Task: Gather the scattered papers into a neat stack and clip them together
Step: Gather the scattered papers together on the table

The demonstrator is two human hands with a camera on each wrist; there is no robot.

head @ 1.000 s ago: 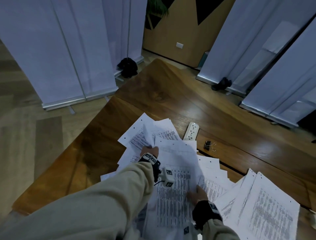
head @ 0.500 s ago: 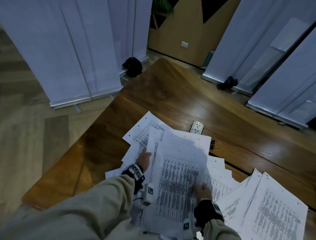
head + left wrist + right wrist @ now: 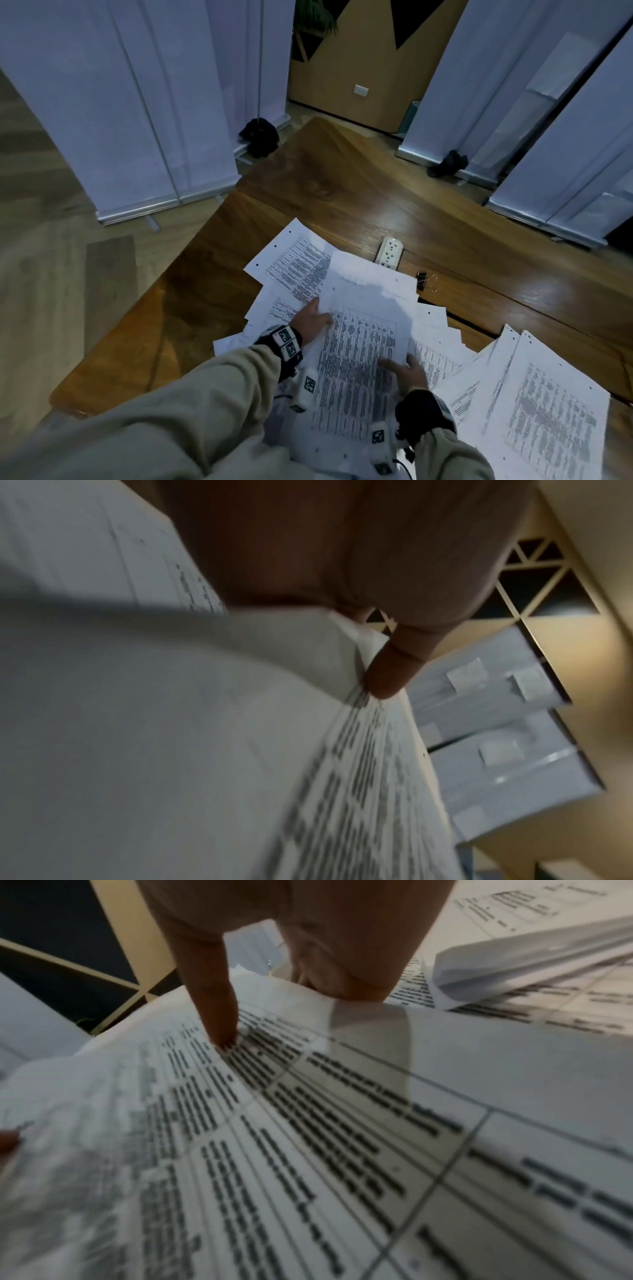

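White printed sheets lie scattered over the near part of a wooden table (image 3: 342, 192). I hold a bundle of sheets (image 3: 359, 346) over the middle of the pile. My left hand (image 3: 317, 313) grips its left edge, and in the left wrist view the thumb (image 3: 383, 680) presses on the lifted paper edge (image 3: 359, 723). My right hand (image 3: 397, 365) pinches the right edge, with the thumb (image 3: 219, 1026) on the printed table (image 3: 308, 1123) and the fingers hidden under the sheet. A black binder clip (image 3: 422, 281) lies on the wood just beyond the papers.
A white power strip (image 3: 390, 251) lies beyond the bundle's far edge. More sheets lie fanned out at the left (image 3: 291, 263) and in a loose pile at the right (image 3: 548, 411). The table's left edge (image 3: 137, 325) drops to the floor. White banner stands (image 3: 137, 120) ring the table.
The held bundle has come down from a raised, curled pose to lie flatter over the pile. My left hand has slid nearer along its left edge. The right hand keeps its hold.
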